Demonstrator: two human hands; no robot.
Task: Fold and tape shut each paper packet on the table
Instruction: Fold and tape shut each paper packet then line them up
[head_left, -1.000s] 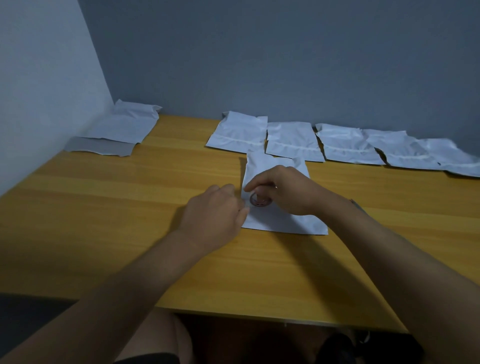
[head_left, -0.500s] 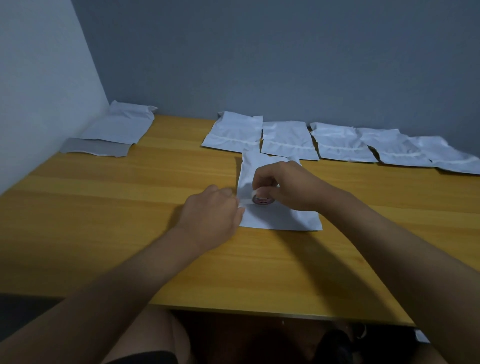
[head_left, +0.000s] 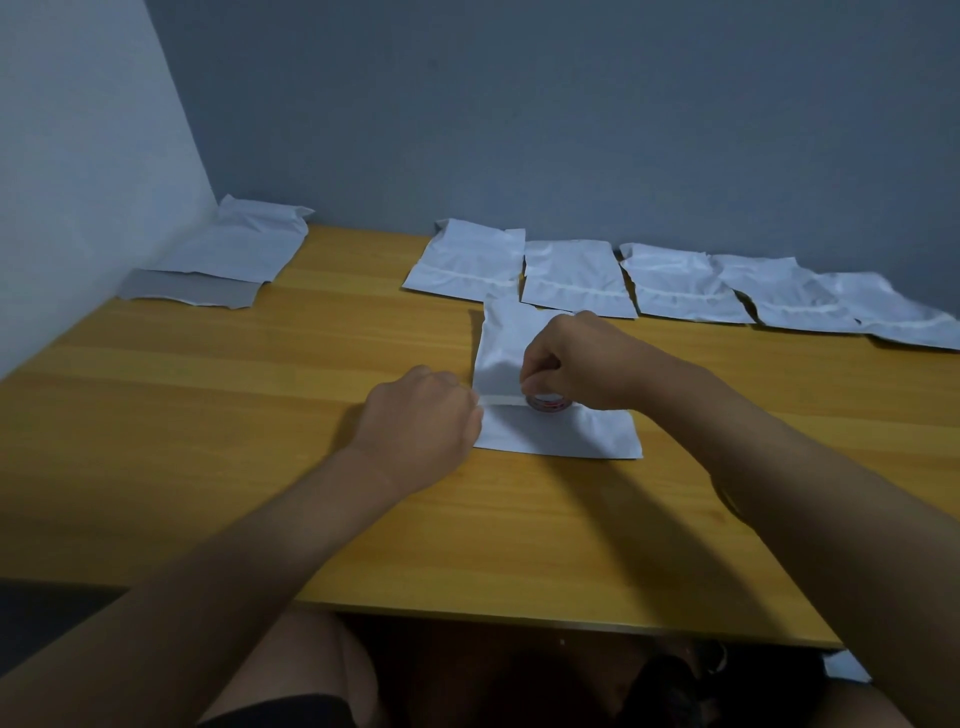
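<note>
Working position at the wooden table (head_left: 260, 441). The paper packet (head_left: 558, 434) I am sealing lies flat between my two hands, its left edge touching my left hand (head_left: 421, 421) and its upper half passing beneath my right hand (head_left: 576, 364). My right hand grips the tape roll (head_left: 546, 402) from above, fingers curled round it, and the roll stands on the packet directly under those fingers. A pale strip of tape (head_left: 501, 400) runs from the roll leftward across the packet to my left hand, which is closed into a loose fist at the packet's left edge; the strip ends at its fingertips, though whether they pinch it or only press it down I cannot tell, since the back of the hand hides them. Beyond my right hand, along the grey wall (head_left: 571, 130), a row of five packets (head_left: 675, 286) lies side by side, some edges overlapping, each crossed by a light band. The nearest end of the working packet almost touches this row. Far beyond my left hand, in the corner, two more packets (head_left: 234, 254) lie stacked, the upper one white, the lower one grey. Both my forearms reach in over the near table edge.
</note>
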